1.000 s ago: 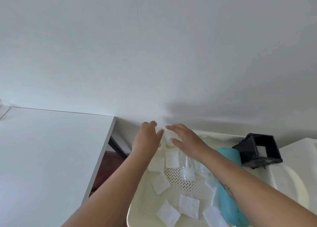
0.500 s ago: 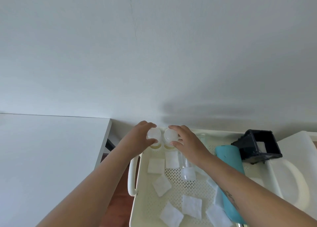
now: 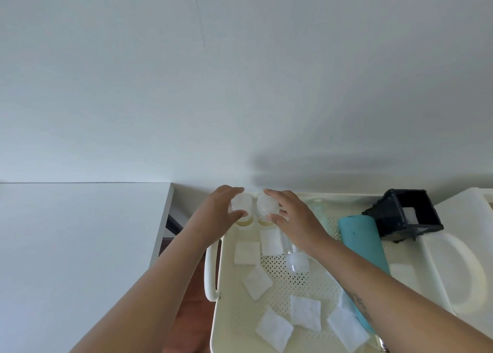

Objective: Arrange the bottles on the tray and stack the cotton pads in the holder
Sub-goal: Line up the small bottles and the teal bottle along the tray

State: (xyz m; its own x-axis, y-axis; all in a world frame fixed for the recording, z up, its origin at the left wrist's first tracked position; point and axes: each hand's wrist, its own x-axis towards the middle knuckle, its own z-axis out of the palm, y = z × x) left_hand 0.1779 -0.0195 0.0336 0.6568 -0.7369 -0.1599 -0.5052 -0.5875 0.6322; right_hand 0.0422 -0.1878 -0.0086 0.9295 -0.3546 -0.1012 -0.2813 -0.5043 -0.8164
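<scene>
Left hand (image 3: 213,214) grasps one white-capped bottle (image 3: 241,206), right hand (image 3: 293,219) grasps its twin (image 3: 266,206), upright, side by side at the cream tray's (image 3: 229,286) far corner; square cotton pads (image 3: 246,252) lie scattered.

My left hand (image 3: 222,211) covers most of the left bottle (image 3: 241,203); I only see its pale cap and a sliver of yellowish base below the thumb. My right hand (image 3: 290,219) hides the right bottle's (image 3: 266,206) side, so I can't tell how tight either grasp is. A clear bottle (image 3: 289,248) lying under my right wrist is mostly hidden and see-through, outline unclear. My right forearm crosses the teal bottle (image 3: 360,243), its lower end unseen. The tray (image 3: 232,307) is cut by the bottom edge. A white piece inside the black holder (image 3: 405,214), well right of my right hand, is too small to identify.
</scene>
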